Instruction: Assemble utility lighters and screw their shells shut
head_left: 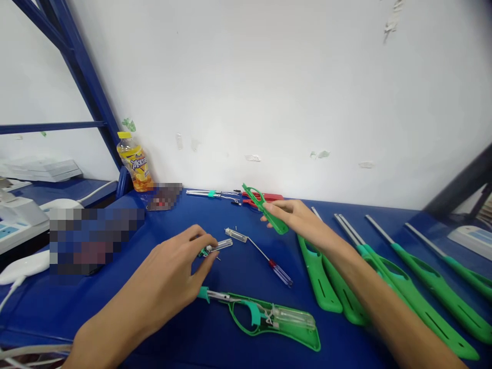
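My left hand (169, 271) pinches a small clear lighter fuel tank (224, 244) with green and metal bits at its near end. My right hand (294, 212) holds a green lighter handle half (274, 220), raised toward the back of the table. Below my left hand lies an opened green lighter (280, 333), its inside showing a trigger (252, 312), wires and another clear tank (294, 316). Between my hands rest a second loose clear tank (236, 235) and a screwdriver (282, 272) with a clear purple and red handle.
Several green long-neck lighters (426, 287) lie on the right, some behind my right forearm. Metal lighter tubes (203, 193) and red handles (269, 197) lie by the wall. A drink bottle (135, 163) stands at the back left of the blue table (169, 343).
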Demonstrator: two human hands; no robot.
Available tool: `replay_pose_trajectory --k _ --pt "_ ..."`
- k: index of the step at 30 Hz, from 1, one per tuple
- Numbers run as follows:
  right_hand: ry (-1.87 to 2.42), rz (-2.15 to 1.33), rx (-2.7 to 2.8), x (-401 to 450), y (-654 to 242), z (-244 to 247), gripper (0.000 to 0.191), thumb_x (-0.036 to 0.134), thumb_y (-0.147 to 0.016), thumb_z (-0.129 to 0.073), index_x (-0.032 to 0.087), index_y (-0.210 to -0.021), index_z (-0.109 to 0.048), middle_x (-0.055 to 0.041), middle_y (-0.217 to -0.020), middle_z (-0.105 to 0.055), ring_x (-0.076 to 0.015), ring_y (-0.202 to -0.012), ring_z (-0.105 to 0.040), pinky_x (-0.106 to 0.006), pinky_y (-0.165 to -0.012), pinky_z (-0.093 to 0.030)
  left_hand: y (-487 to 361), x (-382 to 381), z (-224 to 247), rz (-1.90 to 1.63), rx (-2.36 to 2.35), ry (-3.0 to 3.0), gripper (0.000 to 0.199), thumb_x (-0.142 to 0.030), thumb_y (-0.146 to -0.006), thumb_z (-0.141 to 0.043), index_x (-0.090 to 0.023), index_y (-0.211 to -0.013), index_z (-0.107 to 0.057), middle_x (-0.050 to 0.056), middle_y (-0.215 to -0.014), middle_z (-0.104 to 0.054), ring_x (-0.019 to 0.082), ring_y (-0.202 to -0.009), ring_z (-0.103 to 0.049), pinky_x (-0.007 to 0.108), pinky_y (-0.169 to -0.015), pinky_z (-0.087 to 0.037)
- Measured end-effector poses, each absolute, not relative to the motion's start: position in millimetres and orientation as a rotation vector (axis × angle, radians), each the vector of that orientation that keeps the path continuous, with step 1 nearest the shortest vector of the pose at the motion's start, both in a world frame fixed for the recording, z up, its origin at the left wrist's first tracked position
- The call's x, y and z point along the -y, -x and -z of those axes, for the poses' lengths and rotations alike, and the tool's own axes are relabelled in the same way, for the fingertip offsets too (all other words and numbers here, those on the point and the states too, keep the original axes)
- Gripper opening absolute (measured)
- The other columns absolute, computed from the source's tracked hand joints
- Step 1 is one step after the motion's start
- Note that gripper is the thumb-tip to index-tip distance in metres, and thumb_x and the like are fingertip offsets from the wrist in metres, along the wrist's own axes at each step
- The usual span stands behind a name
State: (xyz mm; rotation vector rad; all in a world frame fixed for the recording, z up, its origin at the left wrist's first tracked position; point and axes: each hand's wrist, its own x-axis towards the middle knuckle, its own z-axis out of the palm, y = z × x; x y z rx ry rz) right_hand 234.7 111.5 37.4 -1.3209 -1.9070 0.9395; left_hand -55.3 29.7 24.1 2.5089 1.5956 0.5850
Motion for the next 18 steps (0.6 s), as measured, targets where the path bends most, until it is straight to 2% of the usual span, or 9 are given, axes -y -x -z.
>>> replay_pose_trajectory --k 3,6,9,13,15,18 --pt "1.256 -1.158 1.801 -109.8 -235.4 -39.4 0.049 0.067 -0.099 -0.062 0.021 -0.102 -0.077 -0.0105 -0.106 -0.082 -0.0252 -0.098 -0.077 -0.039 -0.089 -0.058 64.0 -30.4 -20.0 -0.607 -1.645 -2.502 0.035 -0.043 -0.104 -0.047 -0.029 -0.131 -0.065 0.009 -0.148 -0.049 0.022 -0.084 -0.07 0.046 -0.083 -0.057" --pt "1.211 -1.314 1.712 -109.5 -236.4 -37.9 0.047 0.066 -0.095 -0.07 0.021 -0.105 -0.078 -0.0106 -0.111 -0.081 -0.0226 -0.095 -0.077 -0.036 -0.087 -0.058 69.8 -32.9 -19.1 -0.594 -1.691 -2.503 0.041 -0.042 -0.102 -0.047 -0.033 -0.139 -0.06 0.01 -0.159 -0.036 0.022 -0.083 -0.07 0.048 -0.082 -0.059" --pt "1.179 -1.449 1.634 -110.0 -236.8 -36.3 0.045 0.064 -0.094 -0.073 0.021 -0.105 -0.08 -0.0105 -0.111 -0.082 -0.0194 -0.093 -0.076 -0.032 -0.085 -0.059 69.5 -36.9 -19.5 -0.523 -1.741 -2.532 0.04 -0.04 -0.103 -0.042 -0.032 -0.136 -0.064 0.011 -0.152 -0.045 0.024 -0.086 -0.071 0.049 -0.077 -0.06" --pt "1.139 -1.627 1.568 -111.5 -237.4 -36.9 0.046 0.063 -0.092 -0.077 0.02 -0.106 -0.082 -0.0101 -0.108 -0.082 -0.0149 -0.084 -0.076 -0.025 -0.077 -0.061 64.2 -39.8 -18.9 -0.474 -1.742 -2.576 0.037 -0.036 -0.106 -0.038 -0.031 -0.123 -0.071 0.009 -0.133 -0.06 0.031 -0.105 -0.069 0.045 -0.074 -0.059" --pt "1.107 -1.695 1.555 -111.8 -238.0 -37.9 0.047 0.063 -0.09 -0.079 0.02 -0.108 -0.083 -0.0093 -0.106 -0.082 -0.0133 -0.08 -0.075 -0.022 -0.073 -0.06 62.2 -39.6 -18.5 -0.488 -1.728 -2.581 0.036 -0.037 -0.108 -0.038 -0.031 -0.121 -0.071 0.007 -0.129 -0.062 0.03 -0.11 -0.068 0.045 -0.078 -0.06" --pt "1.038 -1.783 1.556 -110.6 -239.1 -39.7 0.049 0.063 -0.086 -0.083 0.02 -0.11 -0.083 -0.0073 -0.105 -0.082 -0.0118 -0.078 -0.075 -0.018 -0.068 -0.06 60.6 -38.9 -18.4 -0.561 -1.741 -2.573 0.036 -0.04 -0.11 -0.038 -0.031 -0.13 -0.067 0.006 -0.131 -0.064 0.03 -0.116 -0.067 0.049 -0.091 -0.058"
